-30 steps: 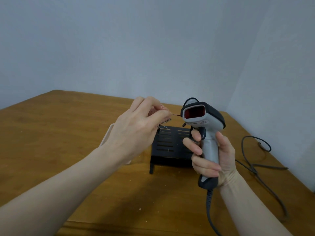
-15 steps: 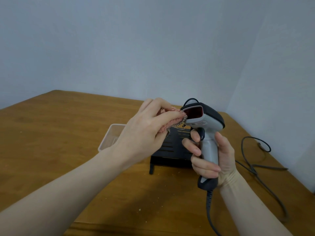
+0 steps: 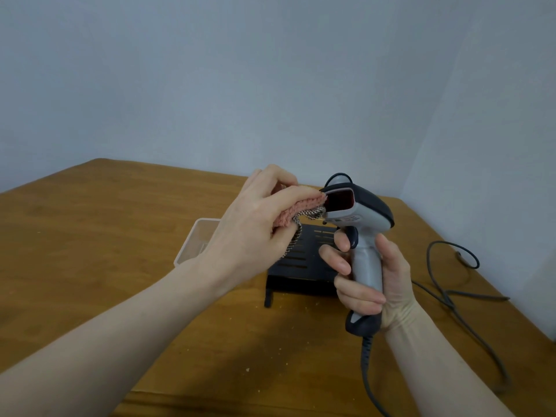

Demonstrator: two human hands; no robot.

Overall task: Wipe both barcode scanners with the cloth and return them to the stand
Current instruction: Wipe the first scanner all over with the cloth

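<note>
The left hand (image 3: 255,224), fingers pinched on the pink cloth (image 3: 296,210), has closed the gap of a second ago — the cloth now touches the left rim of the scanner (image 3: 358,224) window. The right hand (image 3: 373,281) grips the handle upright above the black stand (image 3: 301,263), centre table. Wiping looks just begun — no second scanner in view.

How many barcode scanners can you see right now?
1. The barcode scanner is gripped by the right hand, above the black stand. A second isn't visible; it may be hidden or out of frame.
</note>
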